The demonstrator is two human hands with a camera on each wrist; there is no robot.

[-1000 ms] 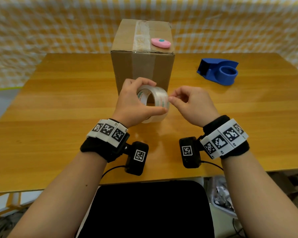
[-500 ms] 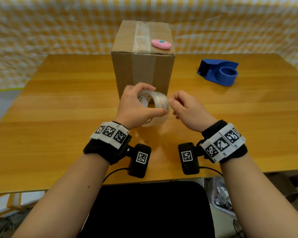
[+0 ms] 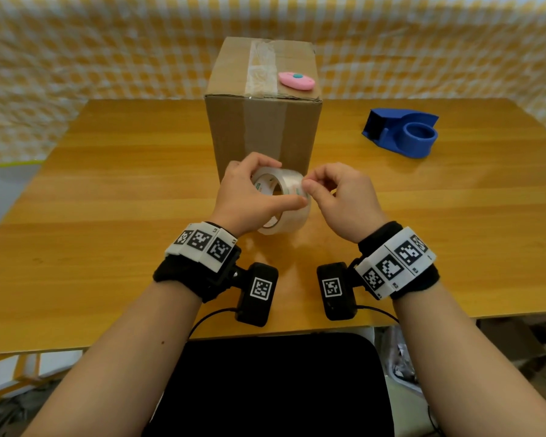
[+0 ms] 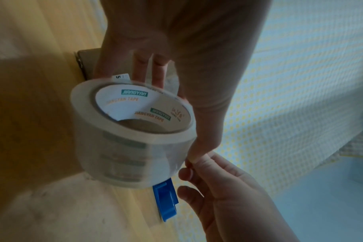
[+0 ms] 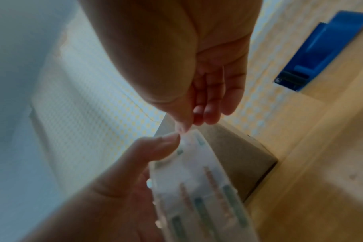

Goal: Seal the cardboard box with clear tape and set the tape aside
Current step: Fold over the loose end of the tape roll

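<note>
A tall cardboard box (image 3: 262, 127) stands mid-table, with a strip of clear tape along its top. In front of it my left hand (image 3: 282, 184) grips a clear tape roll (image 3: 292, 217) just above the table, thumb on the near side and fingers over the top. In the left wrist view the roll (image 4: 133, 135) shows its printed core. My right hand (image 3: 309, 181) has curled fingers, and its thumb and forefinger pinch at the roll's outer face beside my left thumb (image 5: 155, 147). No lifted tape end shows.
A pink oval object (image 3: 296, 80) lies on the box top. A blue tape dispenser (image 3: 404, 132) sits on the wooden table (image 3: 108, 184) to the right of the box. A yellow checked cloth hangs behind. A black chair seat is below the near edge.
The hands and roll stay in nearly the same spot before the box. My right fingertips have shifted slightly along the roll's outer face.
</note>
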